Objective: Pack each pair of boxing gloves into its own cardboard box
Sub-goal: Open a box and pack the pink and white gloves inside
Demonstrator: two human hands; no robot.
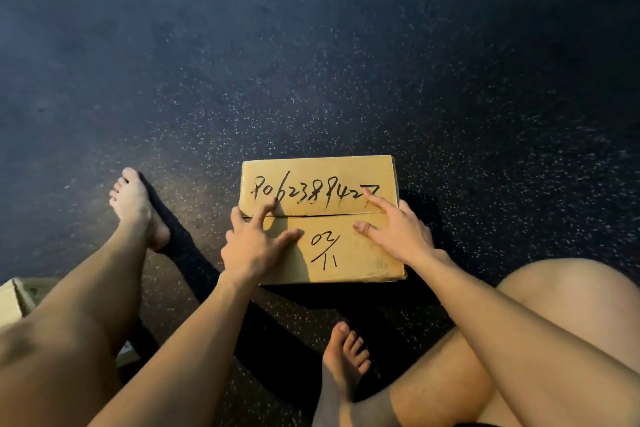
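A brown cardboard box (322,184) lies on the dark speckled floor in front of me, its two top flaps folded down and meeting along a middle seam. Black handwritten numbers run across the far flap, and "02/11" is written on the near flap. My left hand (252,243) rests on the box's left side, fingers spread across the seam. My right hand (398,230) presses on the right side, index finger on the far flap. No boxing gloves are in sight; the box's inside is hidden.
My bare legs and feet frame the box: left foot (138,208) stretched out at the left, right foot (346,357) tucked in near me. Part of another cardboard box (14,298) shows at the left edge. Dark rubber floor (311,62) stretches beyond.
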